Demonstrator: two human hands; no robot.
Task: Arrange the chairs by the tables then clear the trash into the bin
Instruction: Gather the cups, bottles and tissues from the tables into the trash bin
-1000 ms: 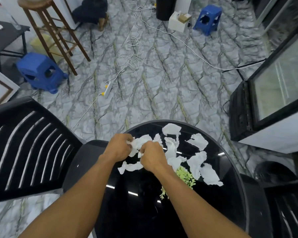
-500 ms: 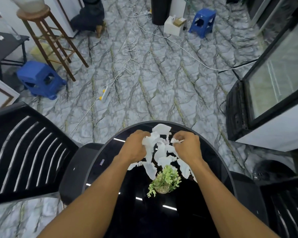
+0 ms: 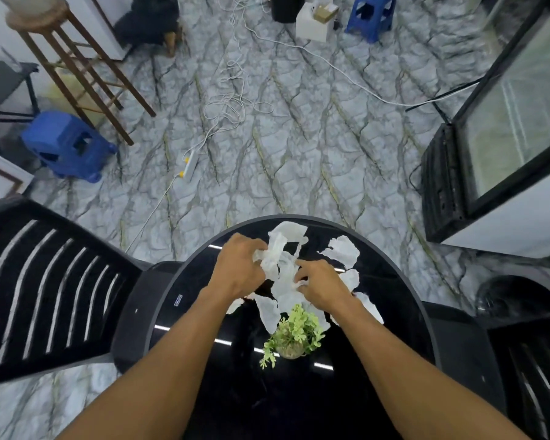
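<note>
Grips a crumpled bunch of white paper scraps [image 3: 277, 262] in the left hand [image 3: 238, 269] near the far edge of the round black table [image 3: 200, 315]. Pinches more of them with the right hand [image 3: 323, 289] just beside. Loose pieces toward the far right edge, a small potted plant [image 3: 294, 335] at the middle, black slatted chairs [image 3: 45, 281] drawn up at the left and right edges
</note>
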